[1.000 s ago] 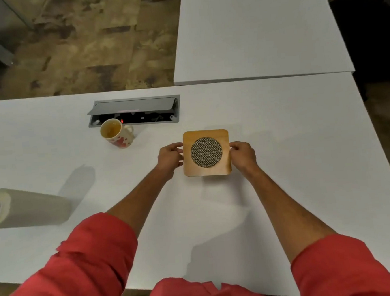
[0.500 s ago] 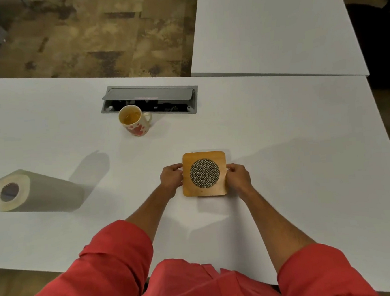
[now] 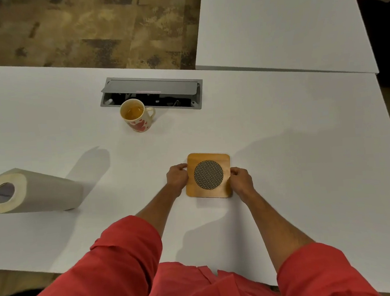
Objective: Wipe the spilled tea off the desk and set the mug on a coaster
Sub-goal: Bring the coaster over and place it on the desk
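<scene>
A square wooden coaster (image 3: 213, 157) with a round dark mesh centre lies flat on the white desk (image 3: 295, 163). My left hand (image 3: 177, 177) grips its left edge and my right hand (image 3: 241, 181) grips its right edge. A cream mug (image 3: 138, 123) with red patches, holding tea, stands upright farther back and to the left, apart from both hands. A roll of paper towel (image 3: 36, 192) lies on its side at the desk's left. No spilled tea shows on the desk.
An open grey cable box (image 3: 152, 90) is set into the desk just behind the mug. A second white desk (image 3: 280, 24) adjoins at the back right. Brown patterned floor shows beyond the far edge.
Both hands have drawn the coaster toward me across the desk. My view has shifted, so the mug and roll sit further right in the frame.
</scene>
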